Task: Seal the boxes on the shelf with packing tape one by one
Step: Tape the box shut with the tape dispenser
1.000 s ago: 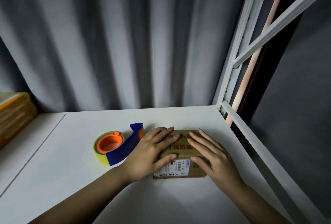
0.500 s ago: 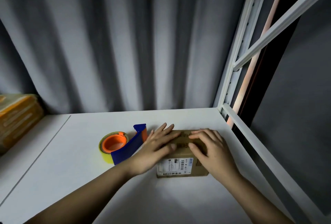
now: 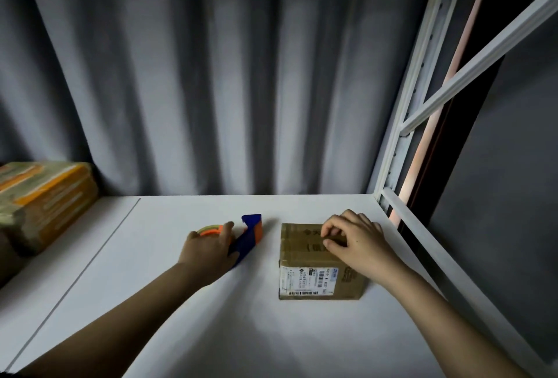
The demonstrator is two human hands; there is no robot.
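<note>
**Reaching for the tape, steadying the box**

The box (image 3: 320, 259) sits on the white shelf (image 3: 271, 332), near the right rail. It is small, brown cardboard with flat sides and sharp corners. A white label with a barcode is stuck on its front. It looks light and stiff, so it may slide if pushed. Holding it from the top, as now, should keep it in place.

The right hand (image 3: 353, 241) rests on the top of the box. Its fingers are curled and the tips press the lid. I cannot tell if they pinch anything.

The left hand (image 3: 208, 246) lies over the tape holder (image 3: 241, 240), just left of the box. Its fingers wrap over the roll, but I cannot tell if the grip is tight. The holder is hard blue and orange plastic with a round roll inside. The best place to hold it looks like the blue handle.

Far left is a stack of yellow parcels (image 3: 45, 202). A soft grey curtain (image 3: 211, 75) hangs behind.
</note>
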